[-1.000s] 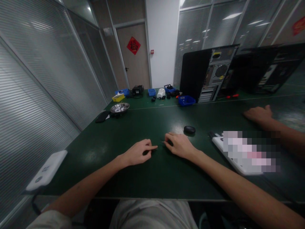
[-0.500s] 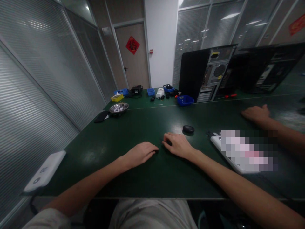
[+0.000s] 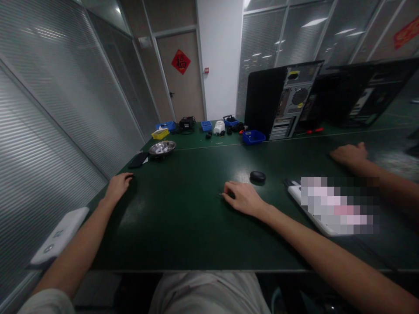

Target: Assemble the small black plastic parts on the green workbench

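My left hand (image 3: 119, 187) is over the left side of the green table (image 3: 183, 235), just below the black flat object (image 3: 139, 159). Its fingers are closed on a small black piece (image 3: 130, 176), mostly hidden by the fingertips. My right hand (image 3: 244, 197) rests at the middle of the table, fingers curled round a thin tool whose narrow pale tip (image 3: 220, 194) sticks out to the left; the rest is hidden. Just beyond that hand lies a rounded black object like a computer mouse (image 3: 258, 176).
A metal bowl with small pieces (image 3: 163, 148) stands at the back left. Blue trays (image 3: 253, 137), a yellow tray (image 3: 160, 134) and a computer case (image 3: 278, 102) line the back. White devices lie left (image 3: 60, 237) and right (image 3: 314, 213). Another person's hand (image 3: 350, 153) rests at right.
My left hand has swung from the table's middle, beside my right hand, to the far left near the black flat object. My right hand has stayed in place.
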`<state>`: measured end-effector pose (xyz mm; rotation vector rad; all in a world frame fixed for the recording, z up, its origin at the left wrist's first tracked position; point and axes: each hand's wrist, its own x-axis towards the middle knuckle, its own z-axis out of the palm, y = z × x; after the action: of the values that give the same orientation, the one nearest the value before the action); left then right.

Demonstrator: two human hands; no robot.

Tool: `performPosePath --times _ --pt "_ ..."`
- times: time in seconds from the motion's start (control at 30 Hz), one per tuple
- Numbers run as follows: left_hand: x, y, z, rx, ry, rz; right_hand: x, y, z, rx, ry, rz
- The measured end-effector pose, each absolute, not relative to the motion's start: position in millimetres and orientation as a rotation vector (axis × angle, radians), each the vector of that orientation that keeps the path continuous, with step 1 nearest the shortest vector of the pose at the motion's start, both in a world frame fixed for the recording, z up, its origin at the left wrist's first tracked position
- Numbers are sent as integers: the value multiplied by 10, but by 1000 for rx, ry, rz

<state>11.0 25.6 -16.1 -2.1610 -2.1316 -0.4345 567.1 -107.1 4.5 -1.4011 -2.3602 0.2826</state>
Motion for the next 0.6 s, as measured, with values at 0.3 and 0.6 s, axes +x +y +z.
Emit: performPosePath --times 0.3,0.6 --pt "-413 332 -286 -1797 -2382 -508 5655 -1041 12 -1431 -2374 253" --pt "-388 349 -335 -1690 -2396 -671 5674 -1044 2 -1395 -2364 288"
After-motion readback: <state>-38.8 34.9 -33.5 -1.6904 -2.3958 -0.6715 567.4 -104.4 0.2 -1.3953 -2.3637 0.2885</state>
